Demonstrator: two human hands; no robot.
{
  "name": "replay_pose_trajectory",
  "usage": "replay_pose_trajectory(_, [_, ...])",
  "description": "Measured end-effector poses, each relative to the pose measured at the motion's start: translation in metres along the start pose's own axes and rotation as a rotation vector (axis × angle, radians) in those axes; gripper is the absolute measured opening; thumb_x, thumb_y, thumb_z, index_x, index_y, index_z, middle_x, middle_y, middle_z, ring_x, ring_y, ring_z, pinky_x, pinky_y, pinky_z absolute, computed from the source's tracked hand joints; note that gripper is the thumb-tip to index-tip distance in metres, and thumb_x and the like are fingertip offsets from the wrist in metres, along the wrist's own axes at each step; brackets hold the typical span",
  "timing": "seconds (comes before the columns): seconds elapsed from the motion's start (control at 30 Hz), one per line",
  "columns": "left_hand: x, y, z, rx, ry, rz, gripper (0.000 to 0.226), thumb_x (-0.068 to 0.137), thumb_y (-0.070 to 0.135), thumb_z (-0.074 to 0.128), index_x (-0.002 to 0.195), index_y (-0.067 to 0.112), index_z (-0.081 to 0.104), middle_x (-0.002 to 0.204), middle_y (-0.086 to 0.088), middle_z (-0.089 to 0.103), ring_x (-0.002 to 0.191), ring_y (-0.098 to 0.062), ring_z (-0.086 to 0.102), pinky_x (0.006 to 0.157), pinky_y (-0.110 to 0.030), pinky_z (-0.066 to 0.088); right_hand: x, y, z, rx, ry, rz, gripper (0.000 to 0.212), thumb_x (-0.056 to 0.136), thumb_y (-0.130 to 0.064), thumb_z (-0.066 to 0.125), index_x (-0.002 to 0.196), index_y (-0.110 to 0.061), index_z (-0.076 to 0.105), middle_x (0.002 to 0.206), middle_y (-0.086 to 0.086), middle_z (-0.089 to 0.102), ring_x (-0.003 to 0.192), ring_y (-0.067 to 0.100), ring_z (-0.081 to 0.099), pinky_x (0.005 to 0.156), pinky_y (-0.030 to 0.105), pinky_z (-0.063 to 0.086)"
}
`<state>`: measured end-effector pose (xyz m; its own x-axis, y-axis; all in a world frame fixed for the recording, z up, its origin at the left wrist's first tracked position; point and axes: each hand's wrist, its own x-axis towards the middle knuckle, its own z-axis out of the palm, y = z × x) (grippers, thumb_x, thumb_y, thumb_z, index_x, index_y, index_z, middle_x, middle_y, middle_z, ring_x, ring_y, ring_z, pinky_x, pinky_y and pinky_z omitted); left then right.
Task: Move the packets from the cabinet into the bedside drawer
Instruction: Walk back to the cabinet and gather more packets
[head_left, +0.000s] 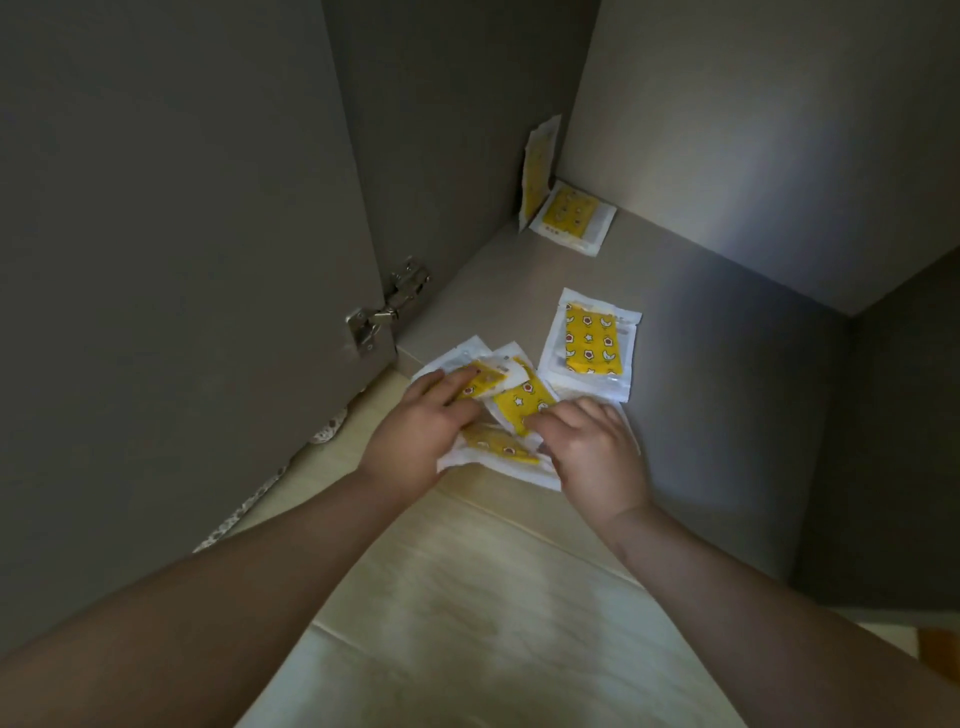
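Observation:
Several white packets with yellow patterned inserts lie on the grey cabinet floor (701, 312). A loose pile of packets (519, 402) sits at the cabinet's front edge. My left hand (421, 434) lies on the pile's left side, fingers stretched over one packet. My right hand (592, 447) covers the pile's right side, fingers bent onto a yellow packet. One packet (592, 343) lies flat just behind the pile. In the back corner, one packet (571, 218) lies flat and another packet (537, 166) leans upright against the wall.
The open cabinet door (182, 260) stands at the left, held by a metal hinge (387, 309). Grey walls close the cabinet at the back and right. Light tiled floor (493, 597) lies in front, beneath my forearms.

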<state>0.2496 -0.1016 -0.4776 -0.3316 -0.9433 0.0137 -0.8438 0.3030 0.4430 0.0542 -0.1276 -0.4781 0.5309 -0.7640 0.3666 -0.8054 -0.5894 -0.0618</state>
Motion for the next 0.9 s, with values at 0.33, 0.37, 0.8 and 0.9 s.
replay_pose_trajectory(0.33, [0.006,-0.007,-0.026,-0.273,0.121,-0.101,0.036,0.072,0.026,0.045,0.085,-0.001,0.066,0.087,-0.010,0.064,0.079,-0.025,0.063,0.063,-0.022,0.039,0.011,0.001,0.002,0.167,0.124,-0.015,0.012,0.067,-0.011,0.059,0.074,-0.011,0.069,0.070,0.007,0.060,0.076,0.021,0.044,0.066,0.030,0.031])
replay_pose_trajectory(0.37, [0.005,-0.006,-0.029,-0.283,0.140,-0.075,0.044,0.070,0.033,0.042,0.085,-0.001,0.066,0.086,-0.008,0.063,0.078,-0.024,0.062,0.063,-0.025,0.040,0.009,0.001,0.002,0.118,0.094,-0.001,0.013,0.065,-0.015,0.060,0.076,-0.013,0.067,0.077,0.006,0.061,0.081,0.021,0.042,0.068,0.031,0.030])
replay_pose_trajectory(0.8, [-0.012,-0.001,-0.012,-0.809,0.108,-0.580,0.033,0.082,0.007,0.069,0.113,0.016,0.066,0.111,-0.004,0.069,0.099,-0.016,0.065,0.093,-0.037,0.051,-0.009,0.011,0.005,0.043,0.038,-0.040,0.015,0.056,-0.004,0.065,0.070,-0.010,0.067,0.071,0.006,0.065,0.071,0.026,0.054,0.066,0.028,0.034])
replay_pose_trajectory(0.9, [-0.014,0.002,-0.023,-0.904,0.061,-0.599,0.035,0.085,0.008,0.067,0.117,0.021,0.062,0.119,0.000,0.065,0.106,-0.014,0.061,0.094,-0.031,0.048,-0.004,0.018,-0.006,0.055,0.097,-0.027,0.011,0.069,-0.006,0.055,0.061,-0.007,0.062,0.060,0.011,0.055,0.057,0.029,0.057,0.060,0.029,0.031])
